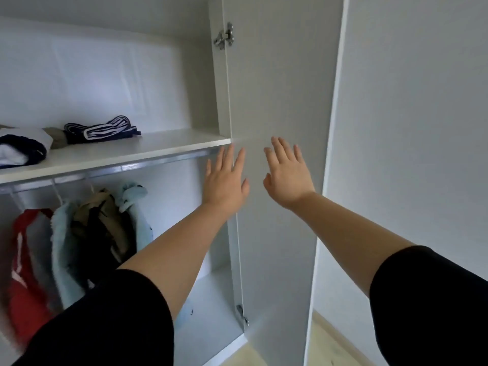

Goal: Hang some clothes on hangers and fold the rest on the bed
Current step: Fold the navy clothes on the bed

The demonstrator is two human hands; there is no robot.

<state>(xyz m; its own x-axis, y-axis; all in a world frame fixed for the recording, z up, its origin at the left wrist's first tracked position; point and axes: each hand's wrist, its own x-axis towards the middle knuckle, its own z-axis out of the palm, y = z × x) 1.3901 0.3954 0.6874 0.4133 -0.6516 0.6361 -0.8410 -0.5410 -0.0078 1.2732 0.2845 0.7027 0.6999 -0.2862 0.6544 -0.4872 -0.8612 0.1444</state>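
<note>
At the far left of the frame, on the white wardrobe shelf [158,145], a rolled navy-and-white cloth bundle [21,150], and just right of it a folded navy garment with white stripes [101,129]. Below the shelf, hung from the silver metal rail [137,166] in the lower left: a red garment with white markings [26,260], a pale blue fluffy garment [64,247] and a tan-and-black garment [103,223], packed close together, long axes running straight down. Right of these, at mid-frame, the left hand [225,180], fingers [232,157] straight and spread wide, holding nothing, tips raised just under the right end of the shelf. Further right, the right hand [287,175], likewise flat with fingers [280,149] fanned and empty, held up before the inner face of the tall white wardrobe door [277,88], standing open on its metal hinge [224,35] in the upper middle. Contact with the door: not possible to tell. No garment in either hand, no bed in view. Clothes all to the left of and mostly below both palms, so the left hand clearly the nearer to them. Probably a reach down and leftward for any next garment, or, judging by two flat palms at the door, a push on the panel to close up.
</note>
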